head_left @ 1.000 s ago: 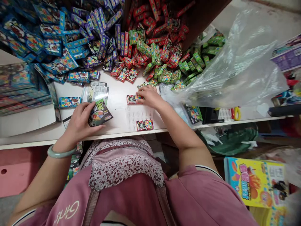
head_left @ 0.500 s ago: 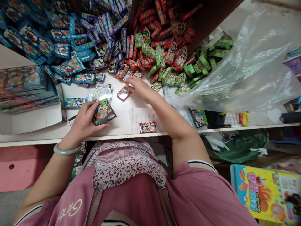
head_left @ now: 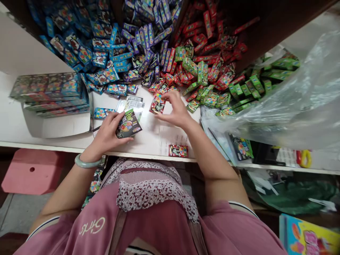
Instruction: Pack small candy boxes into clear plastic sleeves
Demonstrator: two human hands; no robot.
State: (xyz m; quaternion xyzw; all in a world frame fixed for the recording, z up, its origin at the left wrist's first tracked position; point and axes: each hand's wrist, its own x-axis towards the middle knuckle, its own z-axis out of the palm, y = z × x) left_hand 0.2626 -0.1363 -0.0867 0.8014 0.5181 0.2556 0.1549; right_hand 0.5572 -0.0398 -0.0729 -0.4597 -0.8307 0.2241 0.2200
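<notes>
My left hand (head_left: 109,136) grips a black packet (head_left: 129,124) with a green top edge and colourful round pictures, held tilted just above the table. Between thumb and fingers of my right hand (head_left: 175,110) is a small red box (head_left: 157,102), raised at the near side of the pile. Another small red box (head_left: 178,151) lies by the table's front edge on a clear sheet of round stickers (head_left: 174,136). Behind my left hand are a blue box (head_left: 103,113) and some clear plastic sleeves (head_left: 134,103) with printed labels.
Blue boxes (head_left: 101,58), purple boxes (head_left: 145,35), red boxes (head_left: 209,42) and green boxes (head_left: 203,72) are heaped along the back. An open carton (head_left: 61,125) with stacked boxes stands at left. At right are a clear plastic bag (head_left: 300,109) and yellow-handled scissors (head_left: 306,158).
My right hand has picked the red box up off the table and tipped it upright. My left hand keeps its hold on the black packet. The view has shifted left.
</notes>
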